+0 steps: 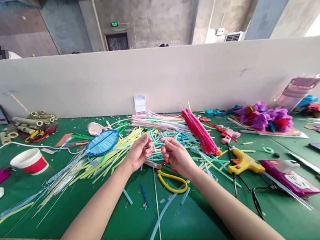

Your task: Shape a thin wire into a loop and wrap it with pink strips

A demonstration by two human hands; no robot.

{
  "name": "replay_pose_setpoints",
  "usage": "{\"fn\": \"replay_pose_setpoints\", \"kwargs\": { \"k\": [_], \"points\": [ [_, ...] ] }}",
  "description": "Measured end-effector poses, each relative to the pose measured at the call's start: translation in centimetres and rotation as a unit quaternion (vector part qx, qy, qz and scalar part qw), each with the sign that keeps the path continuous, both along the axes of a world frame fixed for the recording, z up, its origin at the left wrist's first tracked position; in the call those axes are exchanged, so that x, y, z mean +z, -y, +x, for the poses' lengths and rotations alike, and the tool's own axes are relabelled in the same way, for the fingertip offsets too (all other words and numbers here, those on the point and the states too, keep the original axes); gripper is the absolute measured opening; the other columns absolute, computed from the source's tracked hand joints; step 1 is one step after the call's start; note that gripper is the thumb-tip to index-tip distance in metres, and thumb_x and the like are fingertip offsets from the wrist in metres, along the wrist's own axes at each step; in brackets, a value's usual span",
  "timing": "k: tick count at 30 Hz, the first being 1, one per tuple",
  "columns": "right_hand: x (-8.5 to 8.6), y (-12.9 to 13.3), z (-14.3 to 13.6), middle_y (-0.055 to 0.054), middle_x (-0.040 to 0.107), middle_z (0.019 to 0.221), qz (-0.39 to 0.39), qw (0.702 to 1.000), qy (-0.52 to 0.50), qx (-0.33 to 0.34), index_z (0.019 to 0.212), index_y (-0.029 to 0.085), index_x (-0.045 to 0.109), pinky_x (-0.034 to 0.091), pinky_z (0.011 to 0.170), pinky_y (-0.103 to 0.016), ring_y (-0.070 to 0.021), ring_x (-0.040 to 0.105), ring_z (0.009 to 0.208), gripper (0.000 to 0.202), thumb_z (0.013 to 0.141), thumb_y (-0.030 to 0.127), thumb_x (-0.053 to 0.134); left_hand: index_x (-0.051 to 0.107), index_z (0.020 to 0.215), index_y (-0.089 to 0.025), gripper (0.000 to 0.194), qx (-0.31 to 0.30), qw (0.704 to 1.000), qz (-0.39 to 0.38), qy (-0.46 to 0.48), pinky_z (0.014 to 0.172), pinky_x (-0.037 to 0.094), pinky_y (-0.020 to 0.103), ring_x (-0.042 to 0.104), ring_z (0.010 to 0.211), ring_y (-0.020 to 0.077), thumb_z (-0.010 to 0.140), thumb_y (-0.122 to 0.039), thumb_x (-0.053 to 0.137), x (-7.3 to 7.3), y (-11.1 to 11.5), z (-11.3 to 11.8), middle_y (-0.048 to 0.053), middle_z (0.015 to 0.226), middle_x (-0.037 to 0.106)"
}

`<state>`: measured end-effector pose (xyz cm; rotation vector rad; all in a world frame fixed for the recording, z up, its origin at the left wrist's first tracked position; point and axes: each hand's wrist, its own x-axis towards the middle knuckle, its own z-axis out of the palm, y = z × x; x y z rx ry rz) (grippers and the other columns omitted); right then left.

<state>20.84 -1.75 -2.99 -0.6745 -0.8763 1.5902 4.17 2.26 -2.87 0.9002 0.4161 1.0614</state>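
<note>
- Green tabletop [118, 226] is covered with coloured craft strips [107, 165]. The pale partition [153, 73] stands along its far side.
- A thin blue-green strand [157, 142] is held above the pile, between the left hand [137, 154] and the right hand [179, 159]. It is apparently pinched at both sides so that so light a piece is kept steady and in view.
- The fingers of both hands are closed, their tips drawn together at the strand; how much of it is hidden inside the left grip cannot be told.
- A slender metal rod [157, 207] runs from below the hands past the table's near edge; whether it is gripped as well cannot be made out.
- A yellow-handled tool [173, 182] is laid just below the hands, probably so that it can be reached easily.
- Bright pink stems [200, 132] are gathered in a bundle, likely kept apart from the looser strips by colour.
- A phone [140, 106] is propped nearly upright against the partition, seemingly so that its screen can be seen.
- A yellow glue gun [245, 161] is rested to the right, and a blue leaf-shaped form [103, 142] is set to the left.
</note>
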Motion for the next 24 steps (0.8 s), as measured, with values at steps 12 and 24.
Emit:
{"fn": "replay_pose_setpoints", "kwargs": {
  "k": [12, 24],
  "points": [
    [0.30, 0.27, -0.16, 0.004, 0.063, 0.066, 0.016, 0.998, 0.059, -0.025, 0.110, 0.026, 0.066, 0.041, 0.051, -0.019, -0.0083, 0.051, 0.052, 0.037, 0.079, 0.044, 0.073, 0.061, 0.078, -0.014, 0.037, -0.012, 1.000, -0.008, 0.003, 0.035, 0.034, 0.008, 0.040, 0.040, 0.0001, 0.067, -0.036, 0.089, 0.37, 0.03, -0.30, -0.006, 0.059, 0.052],
    [-0.08, 0.36, -0.16, 0.001, 0.068, 0.066, 0.032, 0.987, 0.150, -0.039, 0.117, 0.023, 0.068, 0.043, 0.050, -0.022, -0.0101, 0.056, 0.051, 0.045, 0.077, 0.045, 0.072, 0.062, 0.076, -0.014, 0.037, -0.019, 0.999, -0.009, -0.049, 0.039, 0.037, 0.012, 0.046, 0.039, 0.0020, 0.069, -0.041, 0.086, -0.15, -0.20, -0.44, -0.004, 0.058, 0.059]
  ]
}}
